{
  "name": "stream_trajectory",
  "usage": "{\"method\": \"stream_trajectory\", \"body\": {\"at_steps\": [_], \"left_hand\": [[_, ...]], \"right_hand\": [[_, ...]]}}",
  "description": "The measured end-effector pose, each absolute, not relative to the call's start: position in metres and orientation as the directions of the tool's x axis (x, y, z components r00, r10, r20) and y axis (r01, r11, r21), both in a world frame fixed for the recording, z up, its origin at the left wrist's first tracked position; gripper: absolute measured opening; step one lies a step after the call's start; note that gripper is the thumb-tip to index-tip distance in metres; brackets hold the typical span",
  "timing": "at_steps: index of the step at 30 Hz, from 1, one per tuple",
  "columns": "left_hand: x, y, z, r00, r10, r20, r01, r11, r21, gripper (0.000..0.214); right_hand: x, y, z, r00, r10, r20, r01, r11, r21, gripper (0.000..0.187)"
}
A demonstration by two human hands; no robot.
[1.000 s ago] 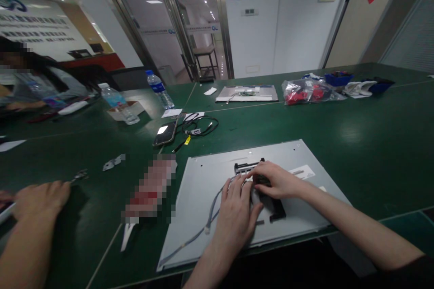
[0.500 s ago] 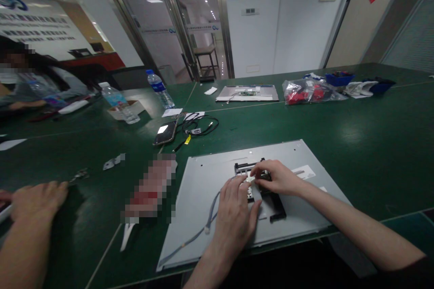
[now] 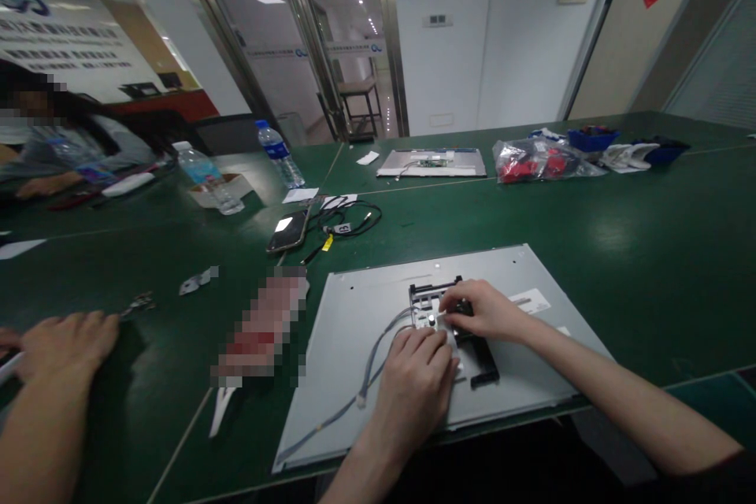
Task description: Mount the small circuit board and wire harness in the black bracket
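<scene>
A flat grey metal panel (image 3: 354, 346), like the back of a display, lies before me on the table. Set on its middle is a black plastic bracket (image 3: 486, 362). Within the bracket shows a small pale circuit board (image 3: 426, 318) with a round dark part. Grey cables (image 3: 371, 366) run from it across the panel's left side. My right hand (image 3: 487, 311) pinches the board's right edge between thumb and fingers. My left hand (image 3: 416, 378) is curled at the board's lower end; its fingertips and whatever they grip are hidden.
Left of the panel lies a blurred-out reddish packet (image 3: 263, 331). Another person's hand (image 3: 71, 342) rests at far left. Beyond are a phone (image 3: 289, 231), black cables (image 3: 354, 230), bottles (image 3: 280, 157), a second panel (image 3: 461, 164) and a plastic bag of red items (image 3: 540, 161).
My left hand has drawn back toward me and its fingers have curled, uncovering the circuit board and cable ends. My right hand has hardly moved.
</scene>
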State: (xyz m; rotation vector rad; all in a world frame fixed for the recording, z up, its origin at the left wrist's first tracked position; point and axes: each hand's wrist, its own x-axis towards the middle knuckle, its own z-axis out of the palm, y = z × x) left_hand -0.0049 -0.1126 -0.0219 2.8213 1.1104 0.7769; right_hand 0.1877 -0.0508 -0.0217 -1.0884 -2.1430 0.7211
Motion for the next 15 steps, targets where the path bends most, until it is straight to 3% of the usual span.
{"method": "stream_trajectory", "body": {"at_steps": [15], "left_hand": [[-0.0061, -0.1135, -0.0183, 0.646, 0.648, 0.405, 0.628, -0.752, 0.2, 0.011]], "right_hand": [[0.1871, -0.0509, -0.0213, -0.486, 0.812, 0.324, 0.54, 0.57, -0.619, 0.007]]}}
